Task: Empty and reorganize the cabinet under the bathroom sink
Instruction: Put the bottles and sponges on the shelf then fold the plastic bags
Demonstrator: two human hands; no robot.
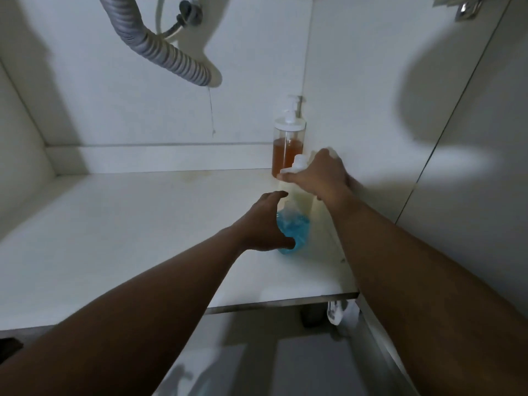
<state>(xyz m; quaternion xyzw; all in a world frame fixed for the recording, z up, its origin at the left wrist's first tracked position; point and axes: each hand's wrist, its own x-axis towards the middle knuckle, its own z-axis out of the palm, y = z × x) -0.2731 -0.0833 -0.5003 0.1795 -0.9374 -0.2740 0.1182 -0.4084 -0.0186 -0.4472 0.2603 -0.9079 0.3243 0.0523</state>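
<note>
I see the cabinet floor (pixel 143 224), with the amber pump bottle (pixel 288 150) in its back right corner. Just in front stands the blue bottle (pixel 295 232), seemingly upright. My left hand (pixel 263 224) has its fingers curled round the base, and my right hand (pixel 320 175) grips its pump top.

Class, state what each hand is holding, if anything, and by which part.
Both hold the blue-liquid pump bottle: the left hand grips its lower body, the right hand its neck below the pump head.
</note>
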